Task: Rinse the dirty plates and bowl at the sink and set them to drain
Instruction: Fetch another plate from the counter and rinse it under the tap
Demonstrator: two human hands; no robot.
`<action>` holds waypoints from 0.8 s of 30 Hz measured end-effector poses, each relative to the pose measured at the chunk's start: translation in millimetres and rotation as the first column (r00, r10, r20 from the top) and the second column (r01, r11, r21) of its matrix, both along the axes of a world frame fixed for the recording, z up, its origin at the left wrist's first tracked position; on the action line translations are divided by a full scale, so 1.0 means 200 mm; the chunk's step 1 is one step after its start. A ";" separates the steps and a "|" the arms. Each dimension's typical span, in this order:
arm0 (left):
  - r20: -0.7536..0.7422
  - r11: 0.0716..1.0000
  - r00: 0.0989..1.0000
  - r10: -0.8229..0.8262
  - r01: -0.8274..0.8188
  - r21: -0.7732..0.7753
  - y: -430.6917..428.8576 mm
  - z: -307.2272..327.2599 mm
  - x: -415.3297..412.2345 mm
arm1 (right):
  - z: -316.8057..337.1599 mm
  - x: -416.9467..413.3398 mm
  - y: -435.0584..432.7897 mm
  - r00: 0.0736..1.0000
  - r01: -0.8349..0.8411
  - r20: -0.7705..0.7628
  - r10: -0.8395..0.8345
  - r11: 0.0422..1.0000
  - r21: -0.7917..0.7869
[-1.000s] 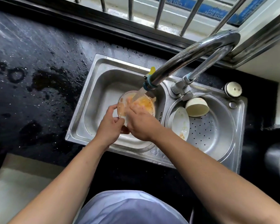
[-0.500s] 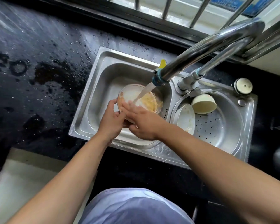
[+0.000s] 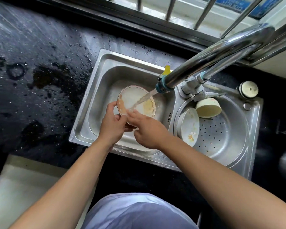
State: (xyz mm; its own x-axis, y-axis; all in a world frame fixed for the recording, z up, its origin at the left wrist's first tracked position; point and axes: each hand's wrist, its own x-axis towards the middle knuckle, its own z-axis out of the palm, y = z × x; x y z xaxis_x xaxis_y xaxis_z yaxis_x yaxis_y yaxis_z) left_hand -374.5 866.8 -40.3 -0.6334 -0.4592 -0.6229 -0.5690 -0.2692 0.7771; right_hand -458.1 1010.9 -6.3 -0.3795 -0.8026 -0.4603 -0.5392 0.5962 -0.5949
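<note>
hands (image 3: 130, 124) holding stained plate (image 3: 136, 103) under running tap (image 3: 205, 61)

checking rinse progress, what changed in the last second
The orange sauce on the round white plate has largely washed off; smears remain at its left rim and right side. The right hand slid down from the plate's middle to its lower edge. The left hand still grips the rim, the tap water still runs.

The orange-smeared plate (image 3: 130, 98) tilts under water (image 3: 142, 100); stained plate (image 3: 189, 124) and cream bowl (image 3: 208, 108) lean in the drain basin (image 3: 229, 142).
</note>
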 end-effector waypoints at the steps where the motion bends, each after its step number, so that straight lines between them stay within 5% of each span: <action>1: 0.003 1.000 1.000 0.005 -0.005 -0.006 0.01 0.00 0.00 | -0.02 -0.01 0.02 0.997 -0.001 -0.078 0.007 0.998 0.066; 4: 0.013 0.998 0.999 -0.053 0.053 -0.038 0.05 -0.01 0.01 | -0.05 -0.11 -0.03 0.968 0.176 -0.207 -0.139 0.969 0.172; 10: 0.031 0.999 0.999 0.012 -0.011 -0.039 0.02 -0.01 0.00 | 0.00 -0.06 -0.04 0.997 -0.052 0.060 0.050 0.998 0.025; 13: 0.043 0.996 0.995 0.086 -0.087 0.021 0.00 0.00 -0.01 | 0.00 -0.02 0.11 0.993 0.118 0.011 -0.118 0.993 -0.016; 18: 0.041 0.968 0.988 0.151 -0.156 0.198 0.01 0.03 -0.01 | 0.01 -0.03 0.20 0.720 0.684 -0.067 -0.691 0.722 -0.107; 22: 0.087 0.916 0.981 0.174 -0.194 0.351 0.08 0.04 0.00 | 0.04 -0.10 0.21 0.437 0.860 0.283 -0.854 0.489 0.147; 24: 0.121 0.886 0.975 0.185 -0.218 0.409 0.12 0.03 0.00 | 0.04 -0.16 0.24 0.396 0.890 0.263 -0.880 0.438 0.125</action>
